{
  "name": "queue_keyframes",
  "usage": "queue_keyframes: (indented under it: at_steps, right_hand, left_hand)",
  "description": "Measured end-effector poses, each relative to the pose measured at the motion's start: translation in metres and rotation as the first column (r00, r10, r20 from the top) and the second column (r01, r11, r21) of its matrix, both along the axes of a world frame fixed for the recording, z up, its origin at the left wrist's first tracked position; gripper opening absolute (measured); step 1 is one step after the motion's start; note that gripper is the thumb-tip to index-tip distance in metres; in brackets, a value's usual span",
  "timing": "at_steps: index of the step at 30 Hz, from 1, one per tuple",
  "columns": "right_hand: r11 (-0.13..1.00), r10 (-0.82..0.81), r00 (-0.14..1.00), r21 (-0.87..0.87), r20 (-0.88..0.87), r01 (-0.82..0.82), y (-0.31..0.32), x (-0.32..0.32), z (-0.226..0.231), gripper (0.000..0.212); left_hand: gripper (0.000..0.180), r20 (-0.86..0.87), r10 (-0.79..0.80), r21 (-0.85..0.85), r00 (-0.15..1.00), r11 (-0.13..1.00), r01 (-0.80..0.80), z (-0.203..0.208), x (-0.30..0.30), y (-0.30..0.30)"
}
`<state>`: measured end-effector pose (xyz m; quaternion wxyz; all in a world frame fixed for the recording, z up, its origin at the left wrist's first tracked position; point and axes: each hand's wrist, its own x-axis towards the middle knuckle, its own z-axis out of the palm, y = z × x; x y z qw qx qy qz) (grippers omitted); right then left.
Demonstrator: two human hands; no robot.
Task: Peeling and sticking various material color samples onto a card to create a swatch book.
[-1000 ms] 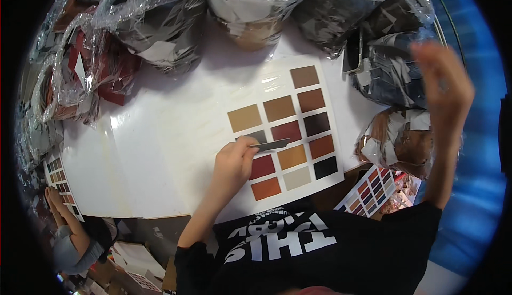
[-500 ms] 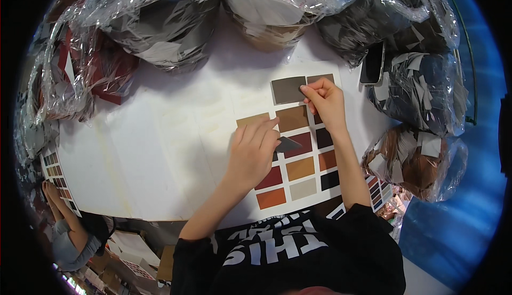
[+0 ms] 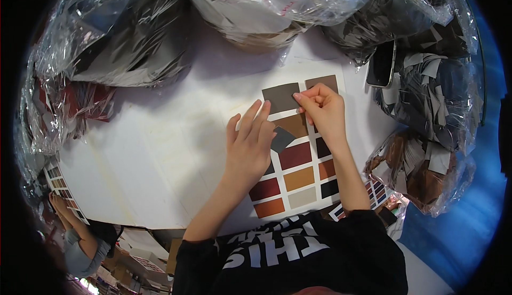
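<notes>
A white sample card (image 3: 316, 191) lies on the white table, bearing rows of coloured swatches. My right hand (image 3: 325, 108) pinches the right edge of a grey-brown swatch (image 3: 281, 95) at the card's top. The fingertips of my left hand (image 3: 248, 146) reach the left edge of that same swatch, with its other fingers spread. Tucked at the thumb side of my left hand is a small dark grey swatch (image 3: 282, 139), tilted over a brown swatch (image 3: 292, 124). Below it sit a maroon swatch (image 3: 295, 156) and a mustard swatch (image 3: 298, 178). My left hand hides part of the card's left column.
Clear plastic bags of cut pieces ring the table, including a grey-filled bag (image 3: 144, 44), a pale bag (image 3: 266, 12) and a brown-filled bag (image 3: 421, 172). A phone (image 3: 381, 65) rests at the right. Another person's hands (image 3: 58, 204) touch a similar card at far left.
My left hand has moved up toward the grey-brown swatch and its fingers have spread. The dark grey swatch has turned with it. My right hand keeps its pinch; the view has shifted slightly.
</notes>
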<state>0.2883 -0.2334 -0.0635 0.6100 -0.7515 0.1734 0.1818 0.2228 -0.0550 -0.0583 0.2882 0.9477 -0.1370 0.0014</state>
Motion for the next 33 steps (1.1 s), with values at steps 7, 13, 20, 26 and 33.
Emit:
queue_keyframes:
  at_steps: [7,13,20,26,33]
  right_hand:
    - [0.991,0.05,0.998,-0.124,0.034,-0.045,0.002,-0.001,0.004,0.017]
    - [0.657,0.371,0.92,-0.735,0.124,-0.166,0.013,-0.013,0.023,0.018]
    - [0.912,0.094,0.994,0.406,-0.06,-0.061,0.032,-0.054,0.037,0.023]
    - [0.957,0.023,0.999,0.289,-0.042,-0.01,0.052,-0.047,0.024,0.013]
    - [0.992,0.123,0.991,0.031,0.045,-0.125,0.072,-0.008,0.01,0.017]
  left_hand:
    - [0.008,-0.019,0.002,0.054,1.0,0.999,-0.001,0.003,-0.001,-0.005]
    - [0.016,-0.115,0.004,-0.095,0.993,0.995,-0.016,0.002,-0.004,0.008]
    - [0.014,-0.143,0.208,-0.302,0.968,0.922,-0.243,0.024,-0.015,0.023]
    - [0.014,-0.107,0.272,-0.276,0.956,0.916,-0.291,0.019,-0.028,0.038]
    - [0.033,-0.018,0.373,-0.145,0.928,0.917,-0.371,0.009,-0.033,0.06]
